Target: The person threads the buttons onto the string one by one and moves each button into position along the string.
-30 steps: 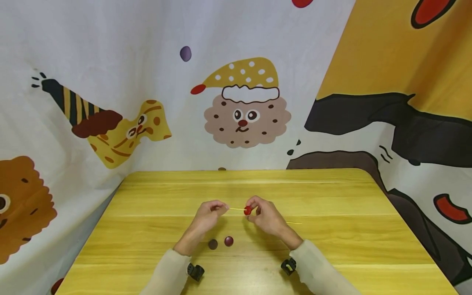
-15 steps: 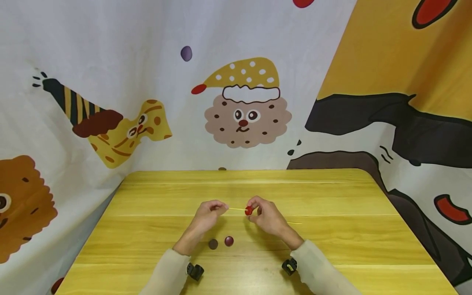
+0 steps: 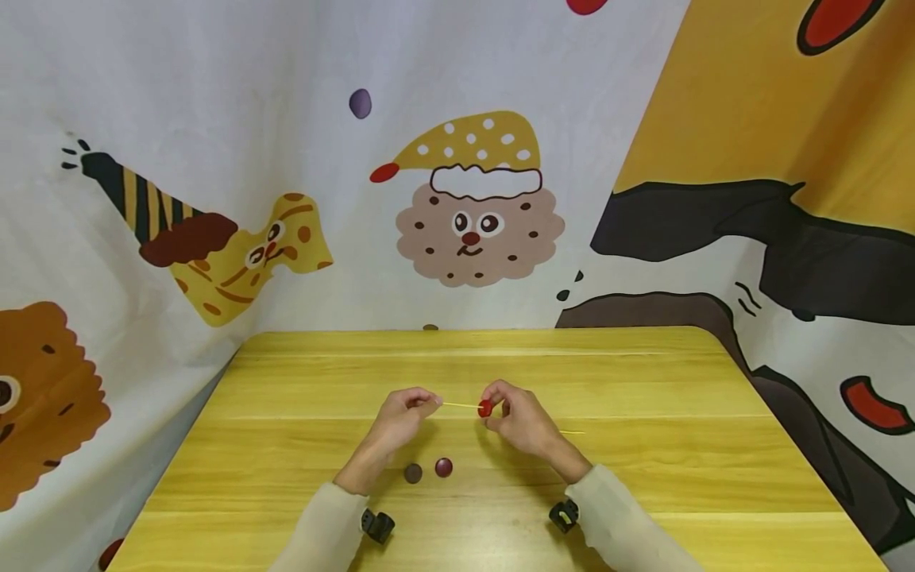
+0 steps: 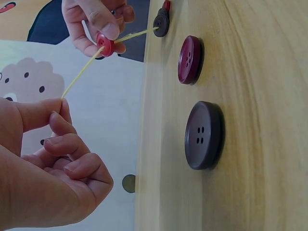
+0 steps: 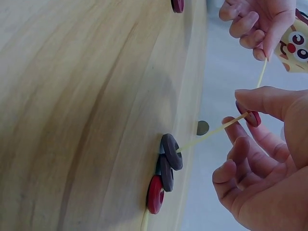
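Between thumb and forefinger, my left hand (image 3: 402, 419) pinches the end of a yellow string (image 4: 80, 77). My right hand (image 3: 525, 423) pinches a red button (image 3: 484, 408) threaded on that string, which runs taut between both hands above the table. Past the red button, the string slopes down to more threaded buttons in the right wrist view: a dark one (image 5: 172, 152), a second dark one (image 5: 167, 173) and another red one (image 5: 155, 194), resting on the table. Two loose buttons lie nearer the person: a maroon button (image 4: 188, 60) and a dark brown button (image 4: 199, 135).
The wooden table (image 3: 322, 508) reaches back to a hanging cloth (image 3: 286, 95) printed with cartoon figures. A tail of the string (image 3: 573, 432) lies on the tabletop to the right of my right hand. Each wrist wears a small black camera.
My right hand has shifted slightly right with the red button, widening the gap to my left hand. The left hand stays almost still, and the loose buttons have not moved.
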Demonstrator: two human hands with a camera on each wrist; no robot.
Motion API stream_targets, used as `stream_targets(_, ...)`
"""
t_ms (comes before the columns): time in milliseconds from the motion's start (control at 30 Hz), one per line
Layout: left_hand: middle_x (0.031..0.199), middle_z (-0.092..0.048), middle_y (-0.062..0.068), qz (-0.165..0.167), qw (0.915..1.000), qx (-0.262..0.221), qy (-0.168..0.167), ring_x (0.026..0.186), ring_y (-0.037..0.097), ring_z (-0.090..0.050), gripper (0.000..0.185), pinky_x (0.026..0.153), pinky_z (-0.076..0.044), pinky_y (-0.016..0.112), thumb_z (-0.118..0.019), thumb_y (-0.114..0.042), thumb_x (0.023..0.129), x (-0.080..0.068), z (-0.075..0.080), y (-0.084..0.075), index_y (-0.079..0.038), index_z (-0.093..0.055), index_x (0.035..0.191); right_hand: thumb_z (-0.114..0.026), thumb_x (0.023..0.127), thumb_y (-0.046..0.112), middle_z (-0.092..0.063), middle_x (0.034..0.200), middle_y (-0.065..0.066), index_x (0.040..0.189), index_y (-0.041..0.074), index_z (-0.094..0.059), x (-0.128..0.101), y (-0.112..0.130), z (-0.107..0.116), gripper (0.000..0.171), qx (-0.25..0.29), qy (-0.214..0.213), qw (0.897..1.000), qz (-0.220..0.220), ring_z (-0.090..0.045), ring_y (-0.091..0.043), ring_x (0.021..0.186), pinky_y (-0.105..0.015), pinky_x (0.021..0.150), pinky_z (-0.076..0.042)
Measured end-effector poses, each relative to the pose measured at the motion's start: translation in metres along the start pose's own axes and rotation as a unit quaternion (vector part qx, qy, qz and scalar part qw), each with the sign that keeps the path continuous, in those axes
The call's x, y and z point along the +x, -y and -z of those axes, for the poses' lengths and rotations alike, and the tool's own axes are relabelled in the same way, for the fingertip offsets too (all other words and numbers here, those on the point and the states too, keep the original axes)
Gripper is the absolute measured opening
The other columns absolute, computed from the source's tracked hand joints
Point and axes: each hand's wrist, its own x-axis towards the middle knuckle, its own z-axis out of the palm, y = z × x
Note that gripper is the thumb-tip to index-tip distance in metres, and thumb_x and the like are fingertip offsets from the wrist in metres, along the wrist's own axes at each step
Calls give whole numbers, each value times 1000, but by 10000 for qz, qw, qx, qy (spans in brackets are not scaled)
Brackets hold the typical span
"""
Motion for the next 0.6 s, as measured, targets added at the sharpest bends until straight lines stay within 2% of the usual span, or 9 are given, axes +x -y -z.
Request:
stream_targets(267,92,-61,7,-79,9998,-108,120,81,19,-47,23,70,-37,33,-64,-23,97,5,1,8,-1,-70,99,-78,81,1,-67,89,4,99,13,-62,0,-2,1,27,-169,-3,9998,-48,-50,-15,69,-25,63,-41)
stream_targets(433,96,-62,12,-86,9998,-95,173,83,19,-49,23,71,-38,33,-63,-23,98,5,2,8,0,-70,100,-78,81,2,-66,90,4,99,13,-62,0,-3,3,26,-296,4,9996,21,-51,-18,76,-28,71,-41)
stream_targets(600,92,-60,8,-58,9998,-91,166,82,19,-48,23,71,-37,33,-63,-23,98,5,1,8,0,-70,99,-79,81,2,-67,90,4,98,12,-63,0,-4,3,26,-347,-20,9993,100,-53,-21,85,-32,78,-42)
